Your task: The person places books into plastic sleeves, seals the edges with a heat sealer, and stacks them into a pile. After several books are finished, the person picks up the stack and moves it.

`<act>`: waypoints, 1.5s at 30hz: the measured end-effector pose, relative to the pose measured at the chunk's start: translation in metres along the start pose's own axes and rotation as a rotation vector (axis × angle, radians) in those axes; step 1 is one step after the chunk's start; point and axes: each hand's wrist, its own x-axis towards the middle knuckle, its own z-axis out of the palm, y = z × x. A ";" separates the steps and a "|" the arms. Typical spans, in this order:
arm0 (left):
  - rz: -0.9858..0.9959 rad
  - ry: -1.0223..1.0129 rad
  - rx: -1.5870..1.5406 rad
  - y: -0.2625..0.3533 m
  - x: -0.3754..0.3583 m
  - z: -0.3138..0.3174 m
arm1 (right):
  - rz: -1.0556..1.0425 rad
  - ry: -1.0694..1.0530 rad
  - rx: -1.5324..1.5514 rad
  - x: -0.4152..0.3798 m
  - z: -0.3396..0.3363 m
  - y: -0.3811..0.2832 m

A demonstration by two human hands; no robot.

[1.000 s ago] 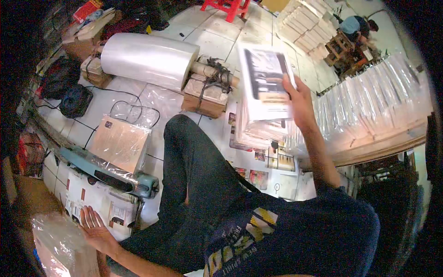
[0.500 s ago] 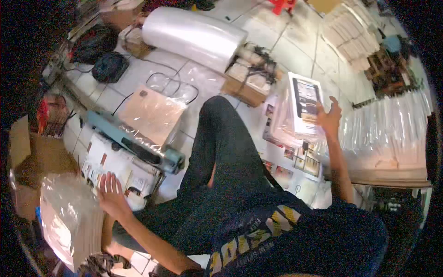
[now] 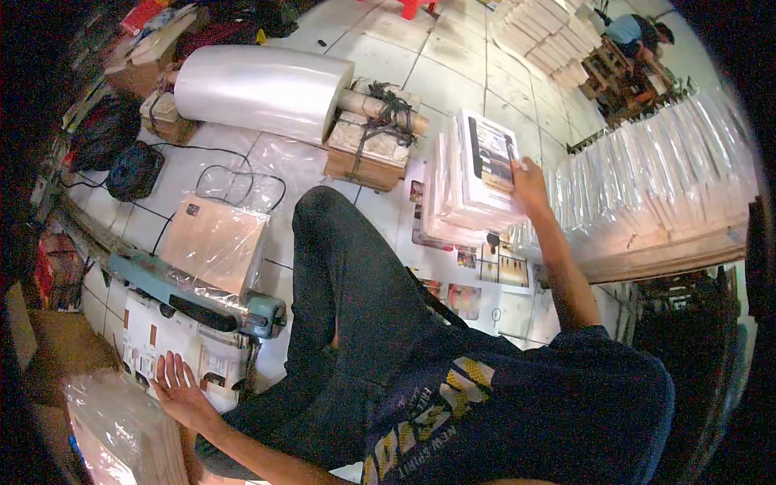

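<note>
My right hand has its fingers closed at the right edge of the top printed sheet, a white one with dark pictures. That sheet lies on a stack of plastic-wrapped packs on the floor. My left hand is open, fingers stretched out, over the lower edge of some white printed sheets beside the blue bar-shaped sealer. Just below and left of it stands a plastic-wrapped pile. Behind the sealer lies a flat wood-coloured board in clear plastic.
A large roll of clear film lies beyond my knee, with a tied bundle at its end. Many wrapped packs stand in a row on a wooden shelf at right. Another person is at the far right. A cardboard box stands at left.
My right hand has come from hovering, fingers spread, to closing on the sheet's edge. My left hand stays stretched out by the sealer. The view has swung to the right.
</note>
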 end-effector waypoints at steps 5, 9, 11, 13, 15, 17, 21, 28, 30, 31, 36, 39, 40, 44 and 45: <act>0.017 0.083 0.107 -0.001 0.001 0.003 | -0.587 0.583 -0.219 -0.057 -0.050 -0.157; 0.020 0.101 0.147 -0.002 -0.004 0.015 | -0.778 0.116 0.296 -0.126 0.007 -0.245; 0.018 0.110 0.206 -0.004 -0.008 0.025 | -0.674 -0.275 0.445 -0.160 0.060 -0.274; 0.034 0.105 0.238 -0.009 -0.010 0.026 | -0.527 -0.607 0.502 -0.181 0.144 -0.281; 0.033 0.090 0.266 -0.015 -0.006 0.020 | -0.522 -0.575 0.349 -0.197 0.218 -0.287; 0.035 0.127 0.286 -0.011 -0.011 0.034 | -0.566 -0.670 0.364 -0.201 0.264 -0.284; -0.007 0.218 0.476 -0.007 -0.011 0.043 | -0.482 -0.856 0.454 -0.197 0.266 -0.296; -0.186 -0.272 0.853 -0.045 -0.068 0.067 | -0.631 -0.440 0.502 -0.194 0.240 -0.302; -0.321 -0.465 0.627 -0.073 -0.094 0.098 | -0.672 -0.381 0.572 -0.199 0.211 -0.309; -0.364 -0.446 0.567 -0.085 -0.102 0.115 | -0.660 -0.427 0.556 -0.201 0.181 -0.316; -0.392 -0.216 -0.004 -0.147 -0.100 0.172 | -0.906 -0.303 0.628 -0.214 0.091 -0.314; -0.617 -0.166 -0.606 -0.154 -0.091 0.194 | -1.275 -0.283 0.589 -0.214 0.043 -0.301; -0.625 -0.164 -0.616 -0.152 -0.095 0.201 | -1.375 -0.387 0.544 -0.211 0.024 -0.300; -0.511 -0.136 -0.519 -0.153 -0.111 0.206 | -1.388 -0.697 0.366 -0.198 -0.028 -0.282; -0.537 -0.133 -0.521 -0.162 -0.111 0.198 | -1.388 -0.702 0.366 -0.193 -0.030 -0.275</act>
